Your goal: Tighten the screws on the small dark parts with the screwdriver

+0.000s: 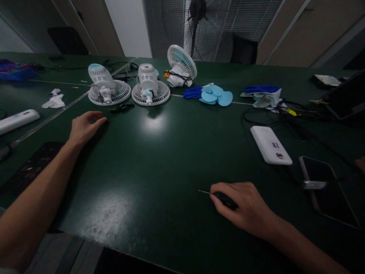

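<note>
The right hand (242, 203) holds a small screwdriver (226, 200) between the fingers, and its thin shaft (204, 191) points to the left of them. The left hand (84, 127) is over the green table (159, 160), its fingers loosely bent. Just beyond these fingers stands a white desk fan (110, 95), grille downward. Light-blue fan blades (216, 94) lie far beyond the right fingers; a white power bank (269, 146) lies nearer, to their right.

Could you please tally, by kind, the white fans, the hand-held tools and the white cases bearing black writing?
White plastic fans with round grilles: 3
Dark-handled tool with thin metal shaft: 1
White rounded case with black writing: 1
Total: 5
</note>
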